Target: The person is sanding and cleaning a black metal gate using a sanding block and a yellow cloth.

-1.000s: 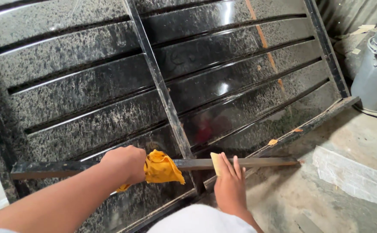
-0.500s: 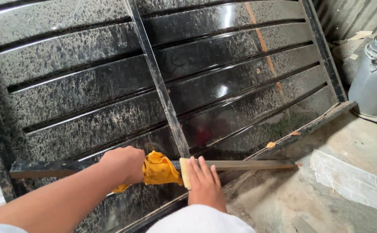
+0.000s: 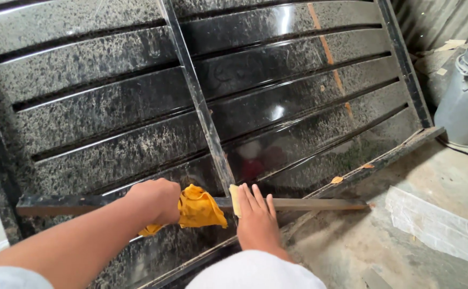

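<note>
Both hands on flat bar (image 3: 298, 204): left (image 3: 153, 200) gripping yellow cloth (image 3: 199, 208), right (image 3: 255, 219) pressing sandpaper (image 3: 235, 200).

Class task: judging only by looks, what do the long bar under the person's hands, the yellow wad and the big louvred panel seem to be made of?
Bar: probably metal, dull and straight-edged.
Yellow wad: soft cloth, crumpled folds.
Louvred panel: likely painted metal, glossy black with reflections, dust-speckled.

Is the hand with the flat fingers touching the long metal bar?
Touching. The head view shows the right hand lying flat on the long dark metal bar, its fingers pressing a small tan pad against it, with no gap showing.
</note>
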